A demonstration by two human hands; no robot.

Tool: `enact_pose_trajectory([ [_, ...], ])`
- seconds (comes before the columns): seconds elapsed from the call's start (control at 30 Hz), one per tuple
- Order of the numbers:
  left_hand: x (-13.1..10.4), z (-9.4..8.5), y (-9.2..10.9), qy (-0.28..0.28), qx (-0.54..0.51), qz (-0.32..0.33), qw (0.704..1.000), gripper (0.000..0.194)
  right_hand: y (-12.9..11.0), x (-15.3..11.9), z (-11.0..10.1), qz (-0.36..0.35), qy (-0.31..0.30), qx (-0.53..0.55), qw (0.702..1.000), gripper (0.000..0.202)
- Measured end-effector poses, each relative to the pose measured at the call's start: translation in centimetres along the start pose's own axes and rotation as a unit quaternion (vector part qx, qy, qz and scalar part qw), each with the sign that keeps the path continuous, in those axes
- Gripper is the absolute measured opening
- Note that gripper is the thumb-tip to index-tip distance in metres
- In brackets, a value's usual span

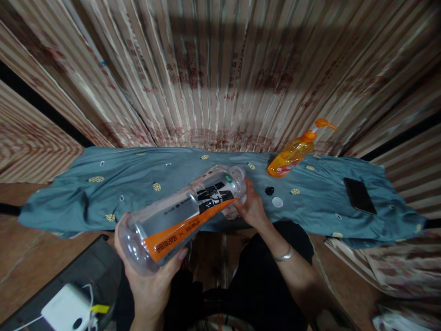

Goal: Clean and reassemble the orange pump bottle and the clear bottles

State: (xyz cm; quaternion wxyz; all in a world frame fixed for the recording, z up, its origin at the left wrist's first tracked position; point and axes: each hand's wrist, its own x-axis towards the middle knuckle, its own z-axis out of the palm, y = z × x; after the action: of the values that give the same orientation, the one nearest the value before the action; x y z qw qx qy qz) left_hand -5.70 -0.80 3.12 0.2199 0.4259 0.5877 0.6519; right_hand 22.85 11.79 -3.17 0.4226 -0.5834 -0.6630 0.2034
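A large clear plastic bottle (182, 211) with an orange, black and silver label lies tilted across my two hands, its neck pointing up and to the right. My left hand (148, 280) is wrapped around the bottle's base from below. At the neck end, my right hand (253, 204) has its fingers closed against the bottle's shoulder; some fingertips are hidden behind it. Something pale and crumpled (230, 212) shows under the neck beside those fingers, too unclear to name. Right of this hand, a small black cap (269, 190) and a white disc (277, 202) lie on the cloth.
A blue-green patterned cloth (79, 193) covers the narrow table. On it stand an orange pump bottle (291, 156) at the back right and a dark phone (359, 196) farther right. A white device (67, 307) with cables rests on a dark surface at lower left. Striped curtains (213, 69) hang behind.
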Motion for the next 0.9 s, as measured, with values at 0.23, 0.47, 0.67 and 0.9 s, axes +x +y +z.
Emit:
enact_pose_trajectory([
  [0.23, -0.05, 0.05, 0.27, 0.005, 0.017, 0.029, 0.999, 0.126, -0.2, 0.03, -0.15, -0.002, -0.003, -0.002, 1.0, 0.072],
  [0.47, -0.24, 0.45, 0.89, 0.005, 0.012, 0.013, 1.0, 0.124, -0.19, 0.06, -0.12, -0.001, -0.004, 0.004, 1.0, 0.075],
  [0.67, -0.18, 0.54, 0.86, 0.007, 0.0, -0.006, 1.0, 0.126, -0.11, 0.03, -0.15, -0.003, -0.006, 0.0, 1.0, 0.079],
  [0.9, 0.18, 0.31, 0.88, 0.0, 0.013, 0.043, 0.999, 0.12, -0.39, 0.0, -0.26, 0.008, -0.009, 0.004, 1.0, 0.08],
])
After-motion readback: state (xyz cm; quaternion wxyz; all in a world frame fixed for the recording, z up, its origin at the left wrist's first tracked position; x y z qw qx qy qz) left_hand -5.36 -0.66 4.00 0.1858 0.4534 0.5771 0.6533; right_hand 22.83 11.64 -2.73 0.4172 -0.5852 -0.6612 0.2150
